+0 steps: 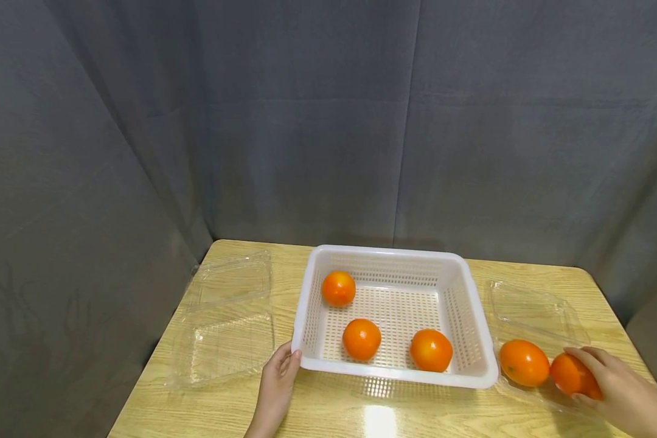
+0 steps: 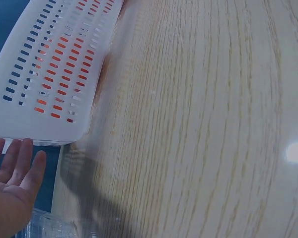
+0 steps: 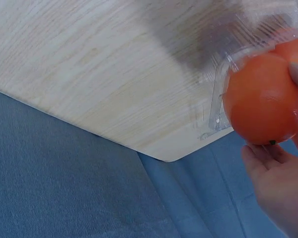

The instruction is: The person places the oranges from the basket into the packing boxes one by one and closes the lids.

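Note:
A white perforated plastic basket (image 1: 398,378) stands mid-table with three oranges inside: one at the back left (image 1: 339,288), one at the front left (image 1: 362,339) and one at the front right (image 1: 431,350). My left hand (image 1: 277,383) pinches the basket's front left corner, the thumb at the rim; the left wrist view has its fingers (image 2: 23,159) below that corner. At the right, my right hand (image 1: 615,389) grips an orange (image 1: 573,375) between thumb and fingers, over a clear plastic clamshell box (image 1: 533,310). Another orange (image 1: 524,363) sits beside it in that box.
On the left lies a second clear plastic clamshell box (image 1: 224,340) with its lid folded back. The wooden table (image 1: 328,413) ends close behind the basket, where a grey curtain (image 1: 317,152) hangs. The right-hand box lies close against the basket's right side.

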`<state>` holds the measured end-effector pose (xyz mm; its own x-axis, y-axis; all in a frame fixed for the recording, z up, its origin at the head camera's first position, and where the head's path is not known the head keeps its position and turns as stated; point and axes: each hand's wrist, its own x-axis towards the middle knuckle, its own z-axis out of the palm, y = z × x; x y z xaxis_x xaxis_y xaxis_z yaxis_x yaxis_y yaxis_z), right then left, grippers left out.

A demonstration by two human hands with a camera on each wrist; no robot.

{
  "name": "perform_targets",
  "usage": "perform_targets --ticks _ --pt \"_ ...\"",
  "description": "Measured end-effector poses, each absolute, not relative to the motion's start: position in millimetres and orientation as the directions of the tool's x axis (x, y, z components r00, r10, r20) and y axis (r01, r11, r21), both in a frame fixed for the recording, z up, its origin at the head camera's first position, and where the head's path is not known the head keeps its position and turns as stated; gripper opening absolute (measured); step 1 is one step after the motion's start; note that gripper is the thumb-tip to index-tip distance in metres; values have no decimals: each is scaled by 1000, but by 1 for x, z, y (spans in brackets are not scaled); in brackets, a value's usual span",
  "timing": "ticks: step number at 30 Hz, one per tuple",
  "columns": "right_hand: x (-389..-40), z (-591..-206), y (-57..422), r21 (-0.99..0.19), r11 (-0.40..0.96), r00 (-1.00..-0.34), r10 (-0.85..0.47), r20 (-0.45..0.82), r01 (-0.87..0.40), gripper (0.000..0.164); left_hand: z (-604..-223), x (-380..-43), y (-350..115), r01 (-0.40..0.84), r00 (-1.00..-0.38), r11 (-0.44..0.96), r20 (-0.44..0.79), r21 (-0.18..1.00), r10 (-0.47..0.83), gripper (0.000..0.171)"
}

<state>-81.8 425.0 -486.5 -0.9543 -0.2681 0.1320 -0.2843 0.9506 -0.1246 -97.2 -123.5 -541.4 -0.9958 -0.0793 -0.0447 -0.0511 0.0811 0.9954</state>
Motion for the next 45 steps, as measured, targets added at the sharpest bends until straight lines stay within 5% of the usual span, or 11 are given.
perform_targets --ticks 13,25,34,45 --pt "-83 -500 424 -126 915 -907 -347 240 -384 69 -541 -97 -123 -34 -995 92 -25 995 -94 40" --pt "-86 -510 423 -161 922 -932 -330 152 -352 63 -539 -95 -123 -33 -996 69 -27 997 -90 40" --pt "-93 -511 424 -173 945 -961 -277 20 -276 74 -541 -97 -123 -28 -996 74 -21 997 -88 41" --pt "-88 -516 424 -119 898 -891 -391 230 -424 71 -542 -97 -123 -27 -996 81 -20 996 -90 41"
